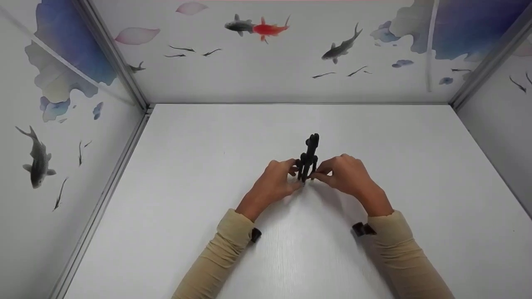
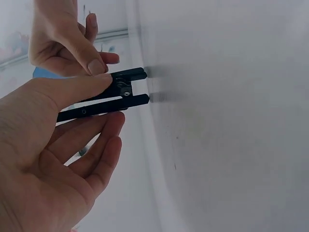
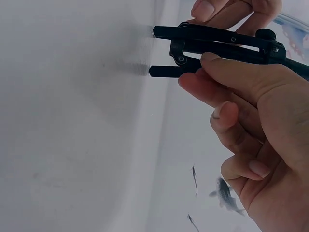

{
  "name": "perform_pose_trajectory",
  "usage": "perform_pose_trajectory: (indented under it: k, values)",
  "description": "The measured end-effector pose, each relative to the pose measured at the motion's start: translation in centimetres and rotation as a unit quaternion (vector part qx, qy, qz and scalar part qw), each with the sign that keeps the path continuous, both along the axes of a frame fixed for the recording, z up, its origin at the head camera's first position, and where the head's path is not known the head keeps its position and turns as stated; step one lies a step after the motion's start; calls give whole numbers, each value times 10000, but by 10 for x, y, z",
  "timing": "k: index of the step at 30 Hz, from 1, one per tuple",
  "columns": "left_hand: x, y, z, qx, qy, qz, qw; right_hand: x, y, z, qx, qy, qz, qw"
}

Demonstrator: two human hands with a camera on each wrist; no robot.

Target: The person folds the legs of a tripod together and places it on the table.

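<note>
A small black tripod (image 1: 311,146) stands upright over the table, its legs pointing down and partly folded together. My left hand (image 1: 272,180) holds it from the left; in the left wrist view the thumb lies along one leg (image 2: 104,107) and the fingertips meet it from the other side. From the right, my right hand (image 1: 349,176) pinches another leg (image 3: 166,71) low down between thumb and index finger, with the other fingers curled. The right wrist view shows a hinged brace (image 3: 177,50) linking the legs. Leg tips are right at the tabletop.
The white table (image 1: 187,145) is enclosed by a back wall (image 1: 270,70) and side walls printed with fish and petals. Metal frame posts (image 1: 120,54) stand in the corners. A small black wrist camera (image 1: 362,229) sits by each sleeve cuff.
</note>
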State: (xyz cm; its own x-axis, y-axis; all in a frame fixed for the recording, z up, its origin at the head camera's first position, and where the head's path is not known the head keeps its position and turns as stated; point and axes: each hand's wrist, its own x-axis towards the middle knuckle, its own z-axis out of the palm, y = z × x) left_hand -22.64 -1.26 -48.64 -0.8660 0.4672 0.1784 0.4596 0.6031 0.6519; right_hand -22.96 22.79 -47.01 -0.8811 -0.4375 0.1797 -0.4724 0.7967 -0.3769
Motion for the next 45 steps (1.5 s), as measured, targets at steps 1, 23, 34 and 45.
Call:
perform_pose_trajectory:
  k: [1,23,34,45]
  values:
    - [0,0,0,14,15,11,10000,0,1,0,20,21,-66,10000]
    - [2,5,-1,222,97,177,9996,-6,1,-9,-932,-733,171,9928]
    - [1,5,-4,298,37,108,9995,-7,3,-15,-1372,-1020,195,9851]
    - [0,5,-4,284,-162,168,9993,-7,0,-17,-1544,-989,235,9828]
